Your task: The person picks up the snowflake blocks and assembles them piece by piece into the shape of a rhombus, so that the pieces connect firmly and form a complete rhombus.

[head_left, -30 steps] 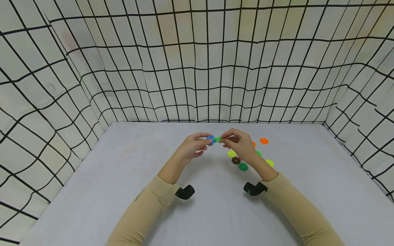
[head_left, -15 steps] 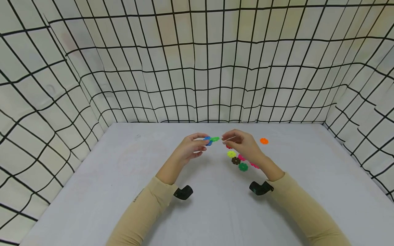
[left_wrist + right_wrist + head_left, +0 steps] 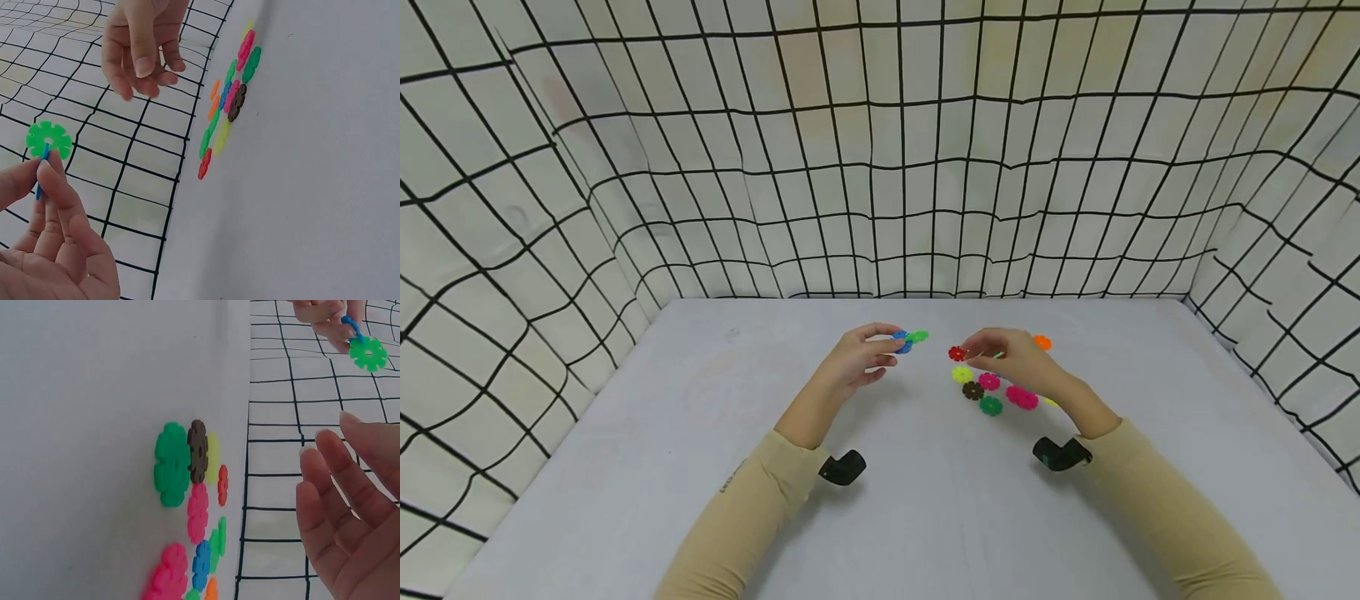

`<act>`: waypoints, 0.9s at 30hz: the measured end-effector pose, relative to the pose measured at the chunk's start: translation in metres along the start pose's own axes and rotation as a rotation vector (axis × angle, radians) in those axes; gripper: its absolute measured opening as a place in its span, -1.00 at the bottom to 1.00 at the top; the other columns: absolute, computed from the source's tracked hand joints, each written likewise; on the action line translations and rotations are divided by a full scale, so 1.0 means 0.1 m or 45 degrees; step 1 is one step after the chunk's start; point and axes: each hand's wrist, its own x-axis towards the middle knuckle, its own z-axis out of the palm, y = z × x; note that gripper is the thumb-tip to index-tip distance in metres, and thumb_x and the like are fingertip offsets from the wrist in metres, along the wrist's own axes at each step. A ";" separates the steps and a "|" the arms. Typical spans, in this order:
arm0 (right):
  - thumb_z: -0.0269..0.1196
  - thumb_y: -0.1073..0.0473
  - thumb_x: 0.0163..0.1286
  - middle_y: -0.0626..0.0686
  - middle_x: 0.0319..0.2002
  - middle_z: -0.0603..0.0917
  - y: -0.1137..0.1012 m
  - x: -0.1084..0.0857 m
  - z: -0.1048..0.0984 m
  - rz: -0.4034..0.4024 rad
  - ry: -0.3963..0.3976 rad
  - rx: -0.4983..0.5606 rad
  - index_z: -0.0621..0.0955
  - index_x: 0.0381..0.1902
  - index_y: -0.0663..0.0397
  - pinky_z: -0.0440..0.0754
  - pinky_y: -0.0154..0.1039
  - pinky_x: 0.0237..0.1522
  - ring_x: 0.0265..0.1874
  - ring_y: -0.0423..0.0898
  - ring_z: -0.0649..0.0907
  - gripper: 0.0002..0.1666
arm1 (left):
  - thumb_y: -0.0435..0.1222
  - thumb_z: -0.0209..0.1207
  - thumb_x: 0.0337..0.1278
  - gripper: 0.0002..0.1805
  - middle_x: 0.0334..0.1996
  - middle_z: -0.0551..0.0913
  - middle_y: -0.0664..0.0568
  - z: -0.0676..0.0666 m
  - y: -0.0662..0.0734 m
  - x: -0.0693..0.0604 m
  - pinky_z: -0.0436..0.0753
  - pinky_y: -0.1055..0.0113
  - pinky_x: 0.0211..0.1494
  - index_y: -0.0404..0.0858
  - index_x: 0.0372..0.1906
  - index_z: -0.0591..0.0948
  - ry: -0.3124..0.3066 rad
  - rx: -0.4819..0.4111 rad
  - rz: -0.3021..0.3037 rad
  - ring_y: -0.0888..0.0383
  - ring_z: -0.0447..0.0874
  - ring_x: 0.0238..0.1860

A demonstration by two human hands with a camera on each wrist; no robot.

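My left hand pinches a blue notched snowflake disc between thumb and fingers, held up off the table. Slotted crosswise into it is a bright green snowflake disc, which sticks out towards the right. My right hand hovers over the loose discs with nothing in its grasp; its fingers are relaxed and apart from the thumb in the right wrist view. Closest to its fingertips in the head view lies a red disc. The hand hides part of the group there.
Several loose discs lie on the white table, among them a dark green disc, a brown disc, a yellow disc and a pink disc. An orange disc lies farther back. Black-lined netting surrounds the table.
My right hand has let go of the green disc and moved right and down over the loose discs. The left hand keeps the joined blue and green discs, shifted slightly left.
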 end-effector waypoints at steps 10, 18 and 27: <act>0.32 0.25 0.44 -0.02 -0.27 0.68 0.17 -0.08 -0.09 0.070 -0.283 -0.084 0.71 -0.03 0.17 0.61 -0.18 -0.18 -0.25 -0.03 0.62 -0.80 | -0.27 0.31 0.37 -0.68 -0.33 0.70 0.13 -0.02 -0.02 0.03 0.49 0.29 -0.09 -0.22 0.15 0.62 -0.006 0.021 -0.015 0.18 0.64 -0.32; 0.37 0.21 0.40 -0.04 -0.29 0.61 0.25 -0.12 -0.12 0.118 -0.357 -0.165 0.71 -0.07 0.11 0.59 -0.20 -0.26 -0.28 -0.05 0.58 -0.82 | -0.28 0.29 0.39 -0.69 -0.34 0.69 0.13 -0.02 -0.01 0.01 0.49 0.33 -0.15 -0.22 0.15 0.61 -0.005 0.026 -0.018 0.22 0.62 -0.36; 0.46 0.18 0.32 -0.05 -0.36 0.55 0.28 -0.13 -0.09 0.167 -0.394 -0.258 0.71 -0.16 0.00 0.50 -0.21 -0.29 -0.28 -0.06 0.51 -0.83 | -0.27 0.30 0.38 -0.68 -0.32 0.69 0.10 -0.02 -0.01 0.00 0.49 0.33 -0.14 -0.23 0.15 0.61 -0.013 0.033 -0.017 0.19 0.64 -0.33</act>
